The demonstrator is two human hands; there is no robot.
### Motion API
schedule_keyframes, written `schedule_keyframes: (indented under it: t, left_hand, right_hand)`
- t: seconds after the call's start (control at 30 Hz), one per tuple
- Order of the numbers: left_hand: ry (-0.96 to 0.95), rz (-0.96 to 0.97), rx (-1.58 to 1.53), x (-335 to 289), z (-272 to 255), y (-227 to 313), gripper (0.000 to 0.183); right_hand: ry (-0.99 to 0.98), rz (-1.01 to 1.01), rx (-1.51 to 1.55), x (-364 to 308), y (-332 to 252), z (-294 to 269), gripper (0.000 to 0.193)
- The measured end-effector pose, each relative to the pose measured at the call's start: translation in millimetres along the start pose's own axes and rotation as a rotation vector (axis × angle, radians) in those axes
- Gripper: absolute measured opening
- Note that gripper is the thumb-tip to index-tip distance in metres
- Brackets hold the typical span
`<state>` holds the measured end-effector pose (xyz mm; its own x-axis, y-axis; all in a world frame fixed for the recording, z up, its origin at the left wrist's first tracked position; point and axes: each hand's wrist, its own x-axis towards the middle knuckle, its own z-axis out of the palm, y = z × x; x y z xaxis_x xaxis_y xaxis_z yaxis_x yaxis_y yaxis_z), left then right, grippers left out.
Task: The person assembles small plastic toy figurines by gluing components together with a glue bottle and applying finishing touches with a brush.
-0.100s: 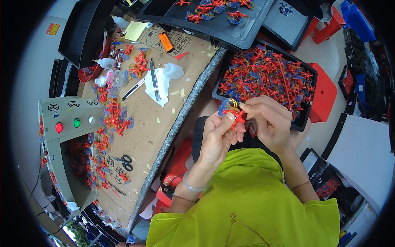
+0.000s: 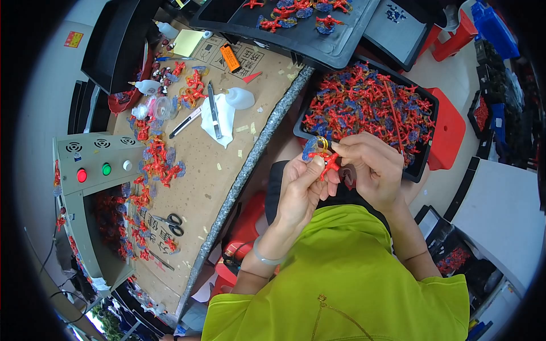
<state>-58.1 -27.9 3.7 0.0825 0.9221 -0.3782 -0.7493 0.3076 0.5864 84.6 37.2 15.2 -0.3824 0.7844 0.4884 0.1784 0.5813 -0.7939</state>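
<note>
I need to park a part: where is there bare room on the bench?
Mostly bare: the bench top between the white cloth, scissors and speckled edge, apart from small scraps. Crowded: the strip beside the grey machine, strewn with red figures, and the heaped black bin.

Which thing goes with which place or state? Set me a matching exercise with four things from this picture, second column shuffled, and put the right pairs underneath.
Column one:
1. Left hand
2. Scissors
3. Green button
4. Black bin

Column two:
A. Between a red button and a white button
B. Heaped with red and blue figures
C. Holding one red figure
D. Lying on the brown bench top

Pairs: 1-C, 2-D, 3-A, 4-B
</note>
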Motion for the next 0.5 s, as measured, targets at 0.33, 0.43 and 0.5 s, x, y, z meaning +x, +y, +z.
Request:
schedule_keyframes:
  t: [0.33,0.43,0.5]
  left_hand:
    - [0.005,0.002,-0.003,-0.2,2.2,0.8,0.020]
    - [0.007,-0.002,0.003,0.4,2.1,-0.2,0.020]
    - [0.010,-0.002,0.008,0.5,2.0,-0.1,0.020]
  right_hand:
    - [0.013,-0.006,-0.008,1.0,-0.6,0.0,0.031]
    - [0.017,-0.010,-0.007,1.2,-0.6,-0.4,0.031]
    - [0.013,-0.005,-0.007,1.1,-0.8,-1.2,0.031]
